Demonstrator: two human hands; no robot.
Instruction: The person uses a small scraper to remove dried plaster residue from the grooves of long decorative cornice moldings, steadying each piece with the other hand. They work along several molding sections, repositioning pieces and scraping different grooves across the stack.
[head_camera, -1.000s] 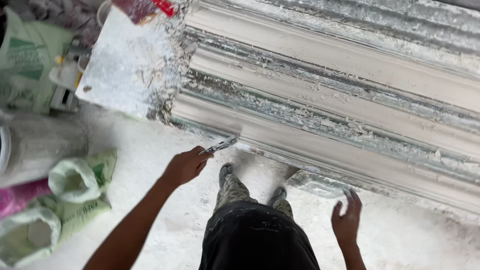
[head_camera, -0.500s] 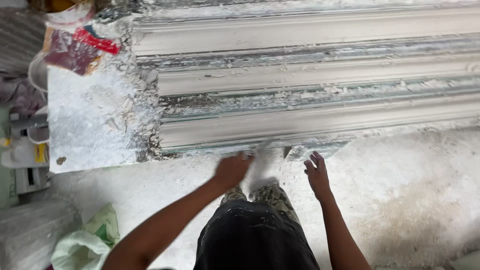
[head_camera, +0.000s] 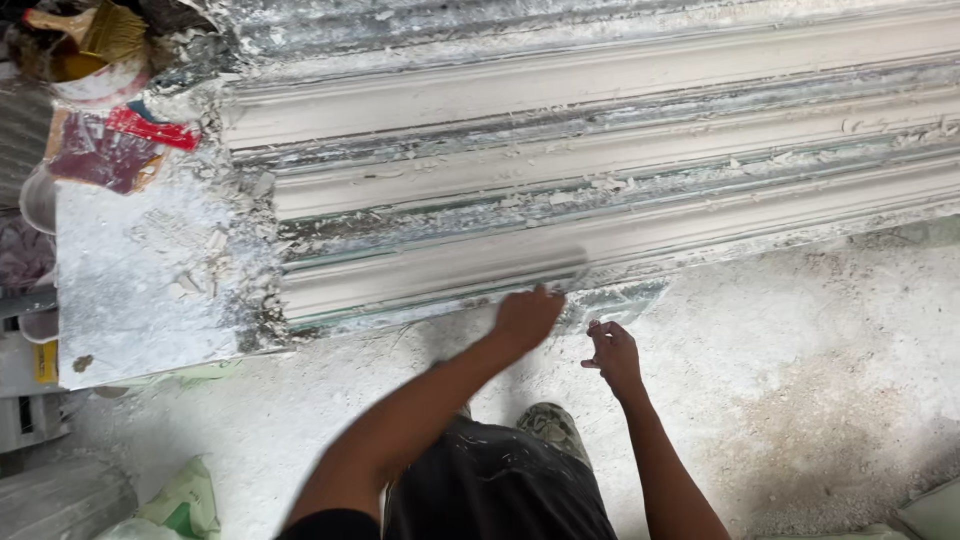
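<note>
My left hand (head_camera: 527, 315) is closed on a small metal scraper (head_camera: 566, 268), blurred by motion, with its blade against the lowest of the long white plaster mouldings (head_camera: 700, 225) on the bench. Just to the right and nearer me, my right hand (head_camera: 612, 355) hovers with its fingers loosely curled. I see nothing in it. It sits by the bench's front edge (head_camera: 630, 298). Plaster crumbs lie along the grooves between the mouldings.
A plaster-caked white board (head_camera: 140, 290) lies at the left end of the bench. A brush in a pot (head_camera: 90, 45) and red wrappers (head_camera: 120, 140) sit above it. Green-white sacks (head_camera: 185, 500) lie at the lower left on the dusty floor (head_camera: 820, 380). My shoes (head_camera: 545, 425) stand below the hands.
The view has swung left to right along the bench. My left hand with the scraper has swept right along the lowest moulding, and my right hand has come up close beside it.
</note>
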